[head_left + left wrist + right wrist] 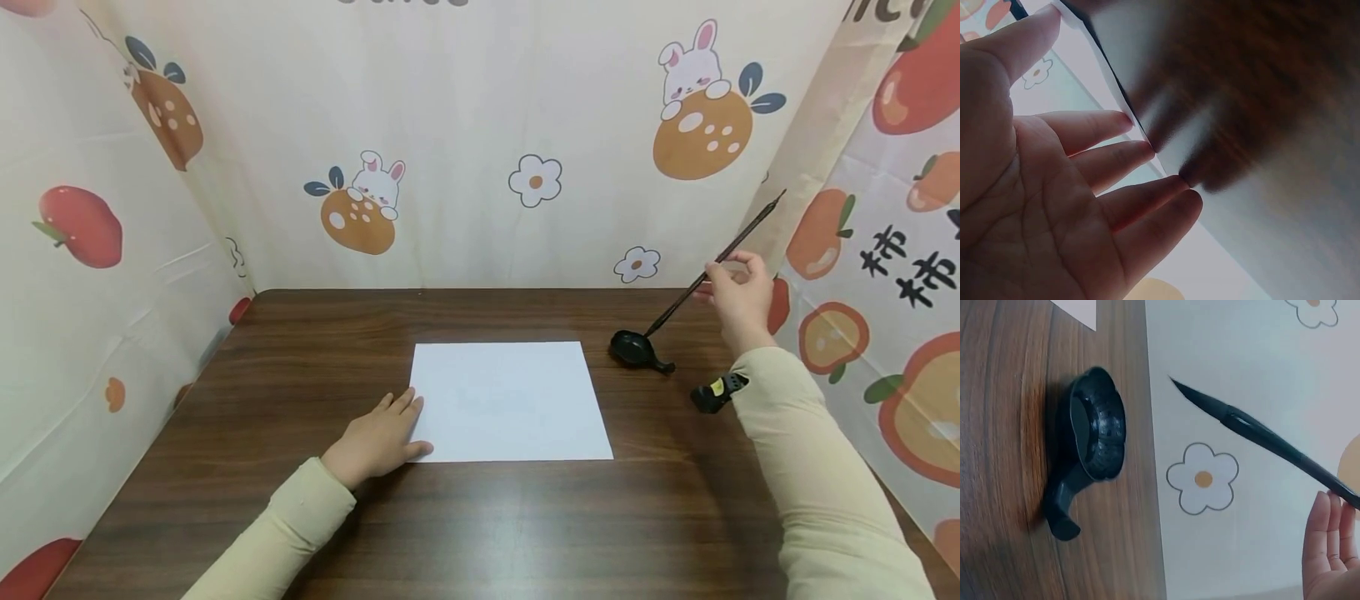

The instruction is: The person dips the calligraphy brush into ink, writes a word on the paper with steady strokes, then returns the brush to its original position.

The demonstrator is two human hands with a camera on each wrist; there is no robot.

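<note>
A blank white sheet of paper lies on the brown wooden table. My left hand rests on its left edge, fingers spread and straight; the left wrist view shows the fingertips along the paper's edge. At the right, my right hand pinches the shaft of a dark writing brush, which slants down to the left. In the right wrist view the brush tip is pointed and black, held apart from the ink dish. That black ink dish has a scalloped rim, a short handle and dark liquid inside.
A small black object with a yellow label sits on the table beside my right sleeve, partly behind the cuff. Curtains printed with fruit, rabbits and flowers hang along the back and both sides of the table.
</note>
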